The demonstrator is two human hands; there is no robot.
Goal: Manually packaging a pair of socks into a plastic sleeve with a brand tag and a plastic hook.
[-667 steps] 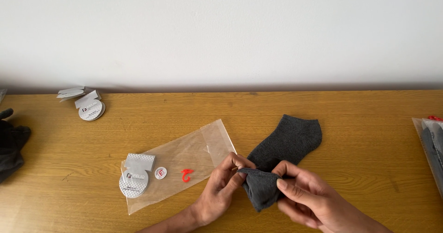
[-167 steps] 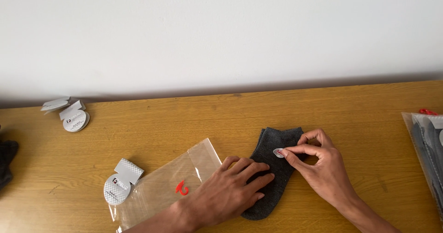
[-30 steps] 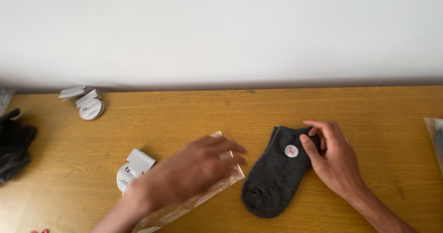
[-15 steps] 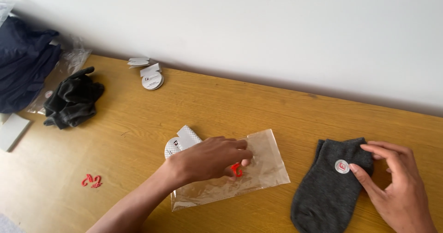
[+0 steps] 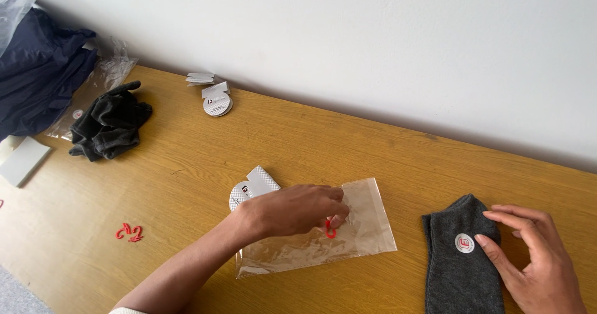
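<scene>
My left hand [image 5: 292, 211] reaches over a clear plastic bag [image 5: 367, 239] that lies flat on the wooden table [image 5: 323, 146]. Its fingertips are pinched on a small red plastic hook [image 5: 330, 229] resting on the bag. A dark grey ankle sock [image 5: 457, 277] lies at the lower right, and a round white sticker [image 5: 464, 243] sits near its cuff. My right hand [image 5: 528, 261] rests flat on the sock's right side, fingers spread, thumb close to the sticker.
A grey card tag [image 5: 252, 188] peeks out beside the bag. More card tags [image 5: 214, 97] lie by the wall. A pile of black socks [image 5: 109, 127], a dark blue garment [image 5: 37, 71], a white flat piece [image 5: 22, 160] and two red hooks [image 5: 129, 232] are at left.
My left hand left the sock, crossed to the plastic bag and closed its fingertips on the red hook. The view swung left. My right hand stays on the sock with the sticker.
</scene>
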